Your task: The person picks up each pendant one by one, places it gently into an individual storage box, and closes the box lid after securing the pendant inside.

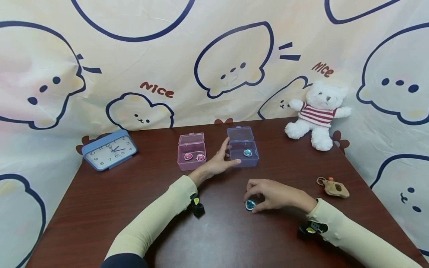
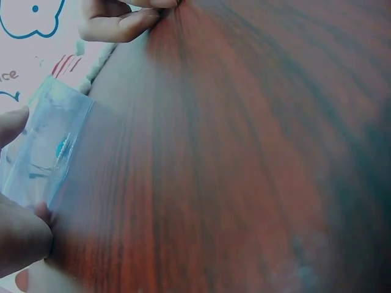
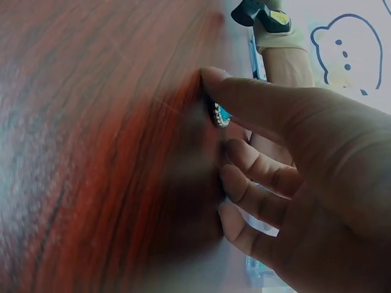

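My left hand (image 1: 218,162) rests against the left side of an open blue-purple box (image 1: 249,161), its thumb along the front and its fingers at the side. One teal gem piece (image 1: 247,153) lies inside that box. Nearer the table's front, my right hand (image 1: 276,194) pinches a second teal gem piece (image 1: 250,204) between thumb and finger at the tabletop. In the right wrist view the beaded edge of this gem (image 3: 221,116) shows beside the thumb. The left wrist view shows the clear box (image 2: 46,146) by the left hand's fingers.
An open pink box (image 1: 191,165) with two pink gem pieces stands left of the blue-purple one. A blue clock (image 1: 110,149) lies at the back left. A white teddy bear (image 1: 316,115) sits at the back right, with a tan keychain (image 1: 336,189) in front of it.
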